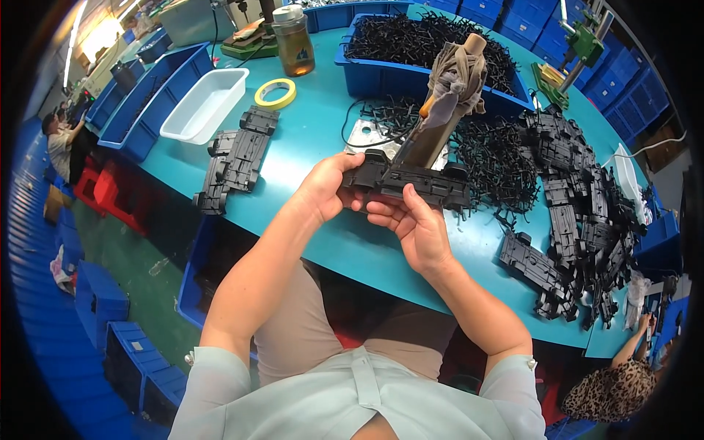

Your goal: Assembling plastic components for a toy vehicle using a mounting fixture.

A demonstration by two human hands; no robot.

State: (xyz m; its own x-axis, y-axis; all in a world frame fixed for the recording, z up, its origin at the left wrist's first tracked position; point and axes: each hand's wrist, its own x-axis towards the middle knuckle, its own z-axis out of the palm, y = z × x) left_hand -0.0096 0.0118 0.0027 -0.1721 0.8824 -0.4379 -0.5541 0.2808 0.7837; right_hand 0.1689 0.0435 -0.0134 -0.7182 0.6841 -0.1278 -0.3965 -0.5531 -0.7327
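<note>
Both my hands hold a black moulded plastic part, like a toy-car chassis (440, 188), above the front edge of the table. My left hand (328, 185) grips its left end, thumb on top and fingers beneath. My right hand (416, 229) has its thumb against the near side and its fingers curled under the middle. Right behind the part stands an upright post wrapped in grey-brown cloth (458, 77), above a metal plate (364, 134). The part hides the foot of the post. Several similar chassis (238, 158) lie to my left.
Loose black strips (499, 165) and piled chassis (568, 202) cover the table's right side. A blue bin (381, 79) of black strips stands behind. Yellow tape (275, 94), a white tray (205, 106) and a drink bottle (295, 44) are at the left. Other people sit at both sides.
</note>
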